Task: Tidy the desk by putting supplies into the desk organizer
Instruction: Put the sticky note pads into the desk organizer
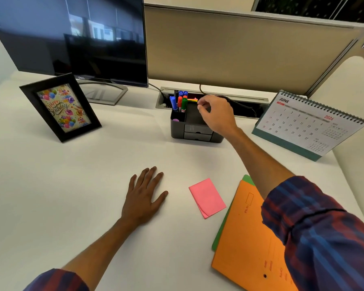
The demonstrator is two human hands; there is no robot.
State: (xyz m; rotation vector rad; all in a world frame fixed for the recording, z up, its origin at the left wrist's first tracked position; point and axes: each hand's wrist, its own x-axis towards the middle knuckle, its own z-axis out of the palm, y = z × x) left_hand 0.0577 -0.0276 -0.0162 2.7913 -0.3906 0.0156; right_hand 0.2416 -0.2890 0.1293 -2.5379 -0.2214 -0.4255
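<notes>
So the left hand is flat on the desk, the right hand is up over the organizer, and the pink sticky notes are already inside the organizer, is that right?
Not quite. The head view shows the pink sticky notes lying on the desk, between the left hand and the orange folder, not inside the organizer. The rest holds: the left hand is flat on the desk and the right hand is over the organizer.

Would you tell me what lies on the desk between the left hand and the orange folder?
In the head view, a pink sticky-note pad lies between the left hand and the orange folder.
</notes>
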